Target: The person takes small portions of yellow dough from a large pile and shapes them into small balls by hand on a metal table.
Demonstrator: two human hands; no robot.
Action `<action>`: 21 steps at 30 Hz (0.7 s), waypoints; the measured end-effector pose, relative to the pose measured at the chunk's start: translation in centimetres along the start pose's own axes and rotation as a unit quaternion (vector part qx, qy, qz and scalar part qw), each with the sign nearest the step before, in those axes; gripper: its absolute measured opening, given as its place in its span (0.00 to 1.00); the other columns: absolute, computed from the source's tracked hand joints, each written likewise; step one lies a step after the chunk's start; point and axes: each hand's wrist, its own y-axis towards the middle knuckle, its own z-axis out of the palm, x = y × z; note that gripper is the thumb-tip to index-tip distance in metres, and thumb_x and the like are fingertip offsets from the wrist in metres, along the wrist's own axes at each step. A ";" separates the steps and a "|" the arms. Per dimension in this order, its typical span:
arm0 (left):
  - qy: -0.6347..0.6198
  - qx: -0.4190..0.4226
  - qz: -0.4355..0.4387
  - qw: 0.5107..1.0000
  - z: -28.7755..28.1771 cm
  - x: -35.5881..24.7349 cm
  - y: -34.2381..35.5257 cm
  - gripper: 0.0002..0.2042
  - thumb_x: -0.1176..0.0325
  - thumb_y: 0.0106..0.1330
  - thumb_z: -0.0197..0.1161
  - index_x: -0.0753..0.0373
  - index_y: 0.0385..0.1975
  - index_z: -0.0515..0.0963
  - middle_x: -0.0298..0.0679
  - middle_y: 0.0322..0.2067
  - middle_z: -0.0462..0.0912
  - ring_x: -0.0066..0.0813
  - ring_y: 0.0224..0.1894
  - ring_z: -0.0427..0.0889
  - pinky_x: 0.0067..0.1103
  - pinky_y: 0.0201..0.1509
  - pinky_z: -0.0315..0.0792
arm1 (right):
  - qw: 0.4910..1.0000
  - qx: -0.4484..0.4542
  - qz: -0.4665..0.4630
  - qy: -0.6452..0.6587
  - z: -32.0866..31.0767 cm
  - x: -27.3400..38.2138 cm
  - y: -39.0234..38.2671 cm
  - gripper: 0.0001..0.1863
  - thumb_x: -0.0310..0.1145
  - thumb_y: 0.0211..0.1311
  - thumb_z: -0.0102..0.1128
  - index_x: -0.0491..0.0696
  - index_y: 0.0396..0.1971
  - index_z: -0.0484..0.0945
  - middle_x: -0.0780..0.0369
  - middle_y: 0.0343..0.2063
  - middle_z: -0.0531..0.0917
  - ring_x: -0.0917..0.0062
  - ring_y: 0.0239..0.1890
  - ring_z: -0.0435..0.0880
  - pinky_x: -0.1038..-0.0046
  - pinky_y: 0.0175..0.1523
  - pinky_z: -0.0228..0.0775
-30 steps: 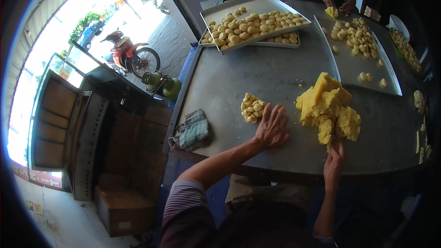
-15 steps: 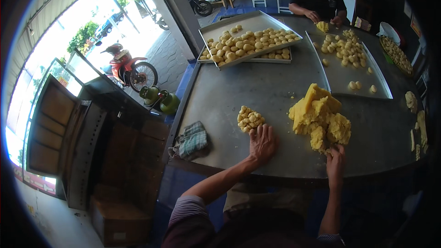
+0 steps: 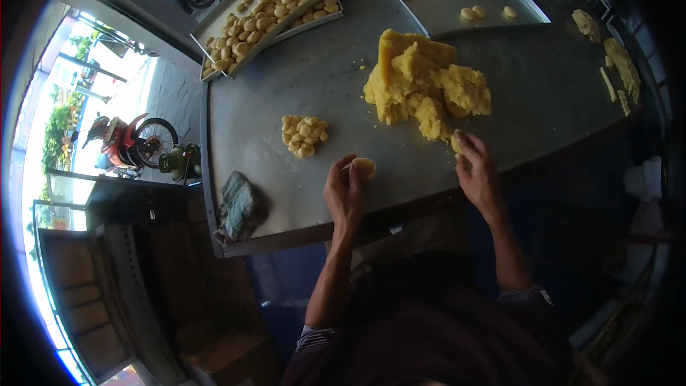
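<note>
Near the table's front edge, my left hand (image 3: 343, 196) is closed on a small pale piece of dough (image 3: 364, 167), held between thumb and fingers. My right hand (image 3: 480, 177) pinches a small lump of yellow paste (image 3: 456, 144) at its fingertips. That lump is just below a big crumbly mound of yellow paste (image 3: 409, 75). Left of the mound, a cluster of small dough pieces (image 3: 304, 136) lies on the metal tabletop (image 3: 286, 200). Both hands are apart from the mound and the cluster.
Stacked metal trays (image 3: 286, 1) of round dough balls are at the far left, another tray (image 3: 493, 25) with balls at the far right. A folded cloth (image 3: 239, 204) lies at the left corner. Dough lumps and strips (image 3: 622, 68) are on the right.
My left hand has left the cluster, come nearer, and now has a piece of dough. My right hand has drawn back from the mound with a yellow lump. The view has tilted down and shifted.
</note>
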 end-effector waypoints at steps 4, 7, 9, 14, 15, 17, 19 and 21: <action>-0.158 0.051 -0.001 0.986 3.5 0.1 -0.3 0.15 0.64 0.75 0.57 0.70 0.51 0.79 0.49 0.38 0.87 0.32 0.44 0.86 0.27 0.46 0.79 | 0.966 0.082 0.021 0.242 2.2 5.4 -0.6 0.25 0.19 0.62 0.57 0.42 0.60 0.73 0.48 0.49 0.80 0.54 0.51 0.81 0.62 0.54 0.75; -0.115 0.067 0.078 0.988 4.4 -1.2 -1.4 0.14 0.65 0.74 0.57 0.70 0.49 0.80 0.48 0.37 0.88 0.32 0.45 0.87 0.25 0.46 0.80 | 0.984 0.036 -0.019 0.175 5.3 6.0 -0.7 0.22 0.19 0.60 0.60 0.42 0.56 0.77 0.49 0.48 0.81 0.54 0.49 0.82 0.63 0.52 0.76; -0.058 0.084 0.068 0.992 3.8 -2.1 -1.2 0.13 0.67 0.73 0.58 0.71 0.46 0.80 0.48 0.36 0.88 0.33 0.43 0.88 0.25 0.43 0.80 | 0.972 0.055 0.020 0.228 4.8 6.1 -0.1 0.20 0.19 0.58 0.61 0.43 0.53 0.80 0.50 0.47 0.82 0.55 0.50 0.82 0.64 0.53 0.76; 0.158 0.111 0.164 0.968 2.1 0.3 0.7 0.09 0.74 0.59 0.65 0.68 0.38 0.77 0.51 0.27 0.84 0.48 0.31 0.86 0.33 0.33 0.77 | 0.971 0.085 -0.094 0.205 4.9 7.5 0.1 0.18 0.17 0.56 0.63 0.44 0.47 0.84 0.55 0.46 0.84 0.60 0.51 0.82 0.64 0.53 0.76; 0.167 0.106 0.187 0.962 2.2 0.4 0.6 0.10 0.75 0.57 0.66 0.67 0.37 0.76 0.51 0.26 0.83 0.51 0.31 0.85 0.34 0.32 0.76 | 0.967 0.082 -0.078 0.229 5.3 7.9 0.0 0.17 0.17 0.55 0.63 0.44 0.46 0.84 0.56 0.46 0.84 0.61 0.50 0.82 0.64 0.52 0.76; 0.157 0.075 0.190 0.966 2.3 0.3 0.1 0.10 0.74 0.57 0.67 0.66 0.36 0.75 0.51 0.26 0.83 0.54 0.32 0.84 0.35 0.32 0.76 | 0.958 0.084 -0.018 0.273 5.7 8.0 -0.1 0.17 0.16 0.55 0.63 0.44 0.45 0.85 0.57 0.46 0.85 0.63 0.49 0.83 0.66 0.51 0.77; 0.174 0.062 0.186 0.965 2.5 0.6 -0.4 0.10 0.73 0.57 0.67 0.65 0.36 0.74 0.52 0.26 0.83 0.56 0.33 0.83 0.36 0.32 0.76 | 0.943 0.099 0.070 0.310 6.1 7.7 -0.4 0.17 0.16 0.54 0.64 0.45 0.44 0.86 0.59 0.47 0.85 0.64 0.49 0.84 0.68 0.49 0.79; 0.218 0.070 0.178 0.957 2.8 0.6 -0.3 0.10 0.72 0.57 0.68 0.65 0.36 0.74 0.51 0.27 0.83 0.55 0.33 0.84 0.36 0.33 0.76 | 0.983 0.070 -0.029 0.166 6.6 7.9 -0.7 0.16 0.17 0.55 0.65 0.45 0.44 0.86 0.57 0.46 0.85 0.66 0.48 0.84 0.70 0.49 0.80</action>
